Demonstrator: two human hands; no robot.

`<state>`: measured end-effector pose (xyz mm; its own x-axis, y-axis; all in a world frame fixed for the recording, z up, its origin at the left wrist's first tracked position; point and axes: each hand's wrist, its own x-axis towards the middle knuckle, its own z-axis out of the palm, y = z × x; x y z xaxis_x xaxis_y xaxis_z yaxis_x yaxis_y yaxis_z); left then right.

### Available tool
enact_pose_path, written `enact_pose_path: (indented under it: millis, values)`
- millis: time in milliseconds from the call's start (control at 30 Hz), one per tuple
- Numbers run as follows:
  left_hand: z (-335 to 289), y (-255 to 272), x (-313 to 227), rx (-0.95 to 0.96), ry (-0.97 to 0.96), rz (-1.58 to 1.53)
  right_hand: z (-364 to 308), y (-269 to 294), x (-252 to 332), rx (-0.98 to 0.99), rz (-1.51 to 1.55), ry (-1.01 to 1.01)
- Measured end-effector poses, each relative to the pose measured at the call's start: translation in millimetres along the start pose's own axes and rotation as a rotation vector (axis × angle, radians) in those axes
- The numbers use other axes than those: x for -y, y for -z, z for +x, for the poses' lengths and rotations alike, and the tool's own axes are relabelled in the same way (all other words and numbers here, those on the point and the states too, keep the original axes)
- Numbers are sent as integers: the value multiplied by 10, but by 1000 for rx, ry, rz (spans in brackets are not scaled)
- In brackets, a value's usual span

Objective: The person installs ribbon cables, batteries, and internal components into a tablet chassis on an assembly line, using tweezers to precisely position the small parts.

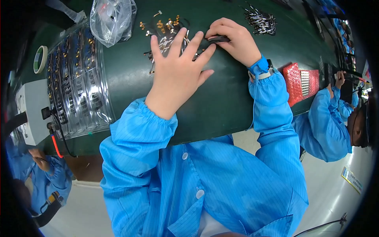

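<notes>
My left hand (pixel 175 75) lies with its fingers spread over a loose pile of small cables with gold and white connector ends (pixel 169 26). The fingers cover part of that pile. Just to the right, my right hand (pixel 237 41) is closed around a slim black object (pixel 219 39), pinched between thumb and fingers. Its left end sits close to my left fingertips; its exact kind is not clear. Farther right, a heap of short black and silver leads (pixel 260 21) rests on the dark green table (pixel 221 94).
Clear plastic trays of small parts (pixel 77 79) stand at the left, beside a tape roll (pixel 40 59) and a grey box with cables (pixel 33 112). A clear plastic bag (pixel 112 19) is behind them. Red bubble wrap (pixel 293 83) lies right. Co-workers in blue sit on both sides.
</notes>
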<state>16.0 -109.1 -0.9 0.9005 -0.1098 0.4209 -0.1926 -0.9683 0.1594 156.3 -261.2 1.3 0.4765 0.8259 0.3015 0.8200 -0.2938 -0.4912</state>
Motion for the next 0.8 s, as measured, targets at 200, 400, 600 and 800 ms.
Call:
enact_pose_path:
  millis: [200,400,600,800]
  values:
    - [-12,-7,36,75,-89,-43,-68,41,46,-86,-136,-58]
    - [-5,43,38,60,-85,-24,-107,306,40,-166,-184,-106]
    - [-26,17,65,122,-71,-6,-129,566,-85,-196,-171,-77]
    - [-11,-53,85,94,3,33,-296,1138,-704,-446,-288,-224]
